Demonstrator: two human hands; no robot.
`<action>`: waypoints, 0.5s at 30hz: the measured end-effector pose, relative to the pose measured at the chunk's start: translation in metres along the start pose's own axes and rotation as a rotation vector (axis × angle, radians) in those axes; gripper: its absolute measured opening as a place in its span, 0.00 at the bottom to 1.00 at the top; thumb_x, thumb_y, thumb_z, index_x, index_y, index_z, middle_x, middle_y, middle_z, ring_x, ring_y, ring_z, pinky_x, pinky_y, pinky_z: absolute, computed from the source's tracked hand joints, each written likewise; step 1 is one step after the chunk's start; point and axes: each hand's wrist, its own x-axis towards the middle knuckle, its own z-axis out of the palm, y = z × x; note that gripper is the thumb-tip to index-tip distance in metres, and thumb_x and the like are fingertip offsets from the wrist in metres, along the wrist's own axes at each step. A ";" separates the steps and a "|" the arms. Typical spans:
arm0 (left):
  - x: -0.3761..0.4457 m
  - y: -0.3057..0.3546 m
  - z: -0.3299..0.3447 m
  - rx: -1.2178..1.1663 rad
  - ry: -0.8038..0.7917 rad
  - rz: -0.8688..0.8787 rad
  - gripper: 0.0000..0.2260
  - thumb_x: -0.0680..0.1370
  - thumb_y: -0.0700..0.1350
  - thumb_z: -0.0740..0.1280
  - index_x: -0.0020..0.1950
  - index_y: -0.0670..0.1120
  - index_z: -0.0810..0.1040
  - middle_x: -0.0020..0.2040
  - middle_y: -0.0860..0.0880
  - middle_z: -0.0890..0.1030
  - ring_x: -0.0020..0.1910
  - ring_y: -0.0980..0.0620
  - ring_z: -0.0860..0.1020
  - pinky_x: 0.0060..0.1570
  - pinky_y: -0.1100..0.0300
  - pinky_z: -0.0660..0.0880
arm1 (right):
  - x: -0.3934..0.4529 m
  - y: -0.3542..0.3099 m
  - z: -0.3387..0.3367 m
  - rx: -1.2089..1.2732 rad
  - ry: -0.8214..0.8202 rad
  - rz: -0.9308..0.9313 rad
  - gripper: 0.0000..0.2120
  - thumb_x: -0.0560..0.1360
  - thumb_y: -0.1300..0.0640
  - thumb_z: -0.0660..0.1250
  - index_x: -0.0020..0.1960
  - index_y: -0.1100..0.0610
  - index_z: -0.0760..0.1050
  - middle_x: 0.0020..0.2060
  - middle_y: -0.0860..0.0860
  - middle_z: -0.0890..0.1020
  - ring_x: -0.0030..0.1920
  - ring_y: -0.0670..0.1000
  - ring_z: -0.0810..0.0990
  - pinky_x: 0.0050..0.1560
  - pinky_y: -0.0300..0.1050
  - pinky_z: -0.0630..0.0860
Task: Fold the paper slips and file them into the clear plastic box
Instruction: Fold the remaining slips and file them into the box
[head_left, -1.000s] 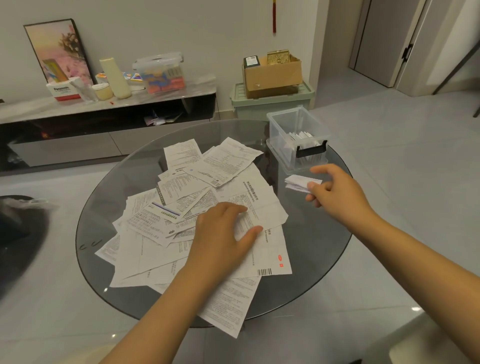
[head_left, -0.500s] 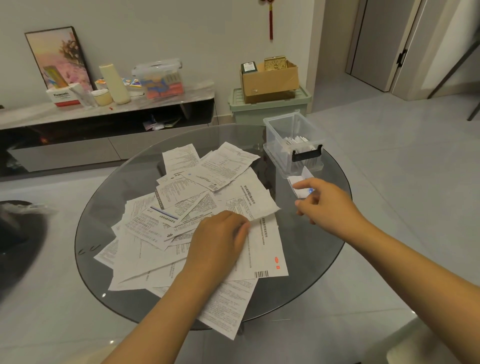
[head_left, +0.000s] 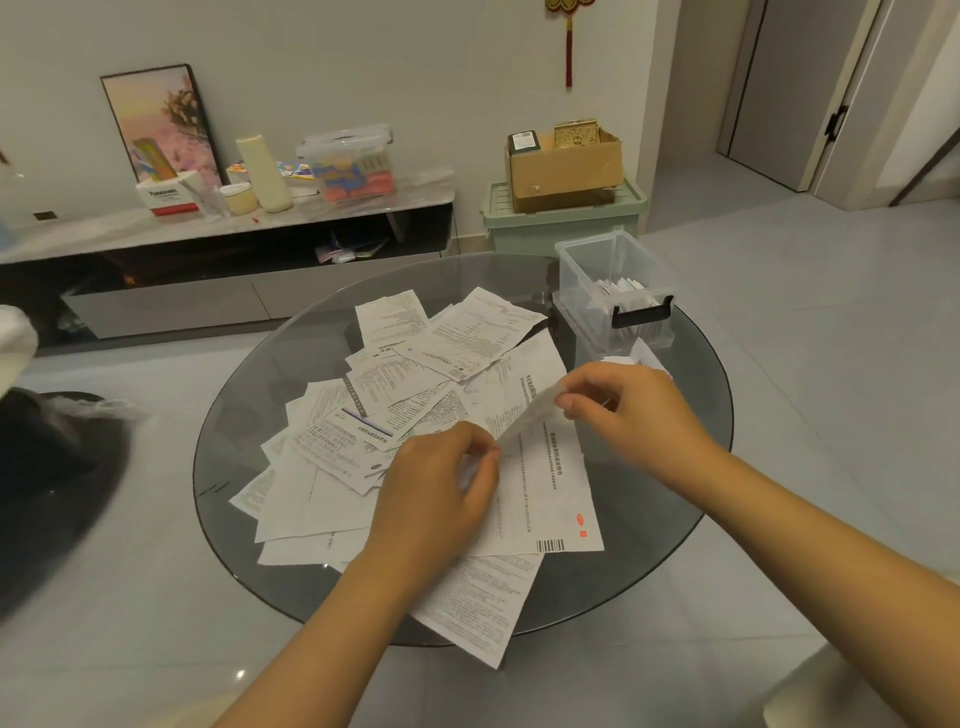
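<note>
Head view: left hand (head_left: 441, 486) and right hand (head_left: 618, 410) each pinch one paper slip (head_left: 530, 415), lifted above the slip pile (head_left: 395, 415) on the glass counter (head_left: 675, 493); clear plastic box (head_left: 613, 291) stands beyond.

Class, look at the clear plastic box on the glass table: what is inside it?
The clear plastic box holds a few folded white slips, standing near its black handle. Their number and print cannot be made out, and the box's floor is hidden.
</note>
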 end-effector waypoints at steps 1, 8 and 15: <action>0.000 -0.002 -0.001 0.033 -0.019 0.006 0.04 0.77 0.51 0.63 0.47 0.54 0.77 0.40 0.61 0.77 0.43 0.56 0.74 0.43 0.59 0.69 | 0.000 -0.003 0.001 -0.020 0.019 -0.037 0.05 0.76 0.55 0.66 0.48 0.49 0.80 0.40 0.40 0.81 0.41 0.38 0.78 0.40 0.27 0.72; -0.009 -0.001 -0.016 0.057 -0.084 0.035 0.05 0.77 0.49 0.62 0.45 0.55 0.77 0.35 0.62 0.70 0.40 0.55 0.72 0.47 0.55 0.70 | -0.003 -0.020 0.006 -0.148 0.255 -0.402 0.05 0.75 0.60 0.67 0.49 0.55 0.80 0.42 0.44 0.79 0.39 0.39 0.73 0.41 0.28 0.71; -0.019 0.022 -0.028 -0.125 -0.101 0.055 0.05 0.79 0.51 0.62 0.49 0.57 0.78 0.41 0.61 0.78 0.44 0.62 0.75 0.44 0.68 0.69 | -0.017 -0.039 -0.006 -0.310 0.326 -0.516 0.10 0.74 0.52 0.62 0.46 0.55 0.80 0.41 0.51 0.74 0.40 0.48 0.73 0.34 0.42 0.74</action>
